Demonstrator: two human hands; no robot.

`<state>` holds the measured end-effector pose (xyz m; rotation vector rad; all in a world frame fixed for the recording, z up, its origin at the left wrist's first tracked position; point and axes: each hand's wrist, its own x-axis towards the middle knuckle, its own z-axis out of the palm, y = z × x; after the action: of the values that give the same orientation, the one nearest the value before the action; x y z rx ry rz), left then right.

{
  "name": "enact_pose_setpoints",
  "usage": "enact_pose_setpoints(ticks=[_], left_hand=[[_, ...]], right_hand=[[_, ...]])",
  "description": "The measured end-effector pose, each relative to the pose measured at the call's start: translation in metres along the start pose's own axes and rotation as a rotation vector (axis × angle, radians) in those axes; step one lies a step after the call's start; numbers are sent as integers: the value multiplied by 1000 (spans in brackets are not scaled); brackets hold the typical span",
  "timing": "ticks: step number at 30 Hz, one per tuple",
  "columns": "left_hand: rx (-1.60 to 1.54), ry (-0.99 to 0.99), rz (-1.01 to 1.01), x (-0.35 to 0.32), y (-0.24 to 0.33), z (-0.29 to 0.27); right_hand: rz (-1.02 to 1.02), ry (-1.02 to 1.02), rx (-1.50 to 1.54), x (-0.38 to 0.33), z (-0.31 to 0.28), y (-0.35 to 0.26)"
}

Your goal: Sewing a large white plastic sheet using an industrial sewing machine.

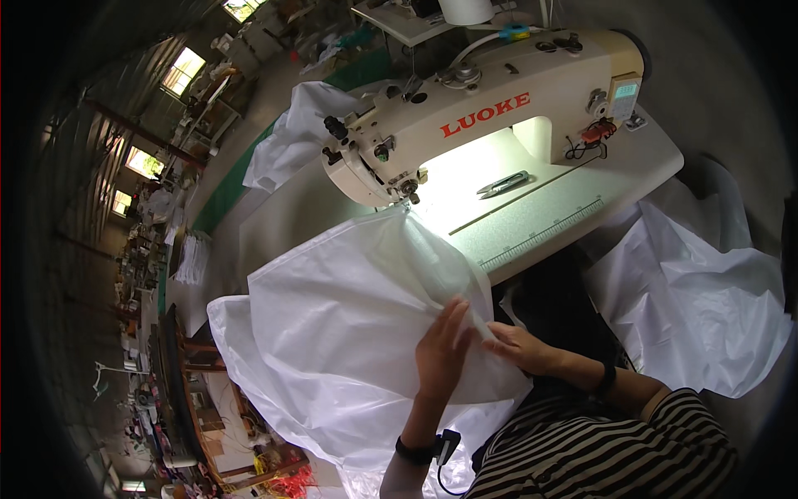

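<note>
Left hand (441,349) flat on white fabric (349,308), fingers together; right hand (522,345) pinching fabric edge; sewing machine (474,108) w/ snips (503,184) nearby on table (573,208)

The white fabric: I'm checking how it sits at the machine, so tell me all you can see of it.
The white fabric is a large, thin, slightly shiny sheet, creased and rumpled. One corner runs up to the needle area of the sewing machine; the rest spreads over the table edge and hangs down toward the person. The left hand lies flat on it and the right hand pinches its folded edge.
</note>
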<state>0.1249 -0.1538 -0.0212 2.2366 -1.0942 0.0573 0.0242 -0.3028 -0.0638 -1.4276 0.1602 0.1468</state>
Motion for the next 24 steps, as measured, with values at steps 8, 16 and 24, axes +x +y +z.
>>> enact_pose_setpoints(ticks=[8,16,24], left_hand=[[518,129,59,9,-49,-38],[294,65,82,74,-51,-39],[429,-42,64,89,-72,21]], right_hand=[[-49,94,173,-36,-4,-2],[97,47,-13,-64,-7,4],[135,129,-85,-46,-39,40]])
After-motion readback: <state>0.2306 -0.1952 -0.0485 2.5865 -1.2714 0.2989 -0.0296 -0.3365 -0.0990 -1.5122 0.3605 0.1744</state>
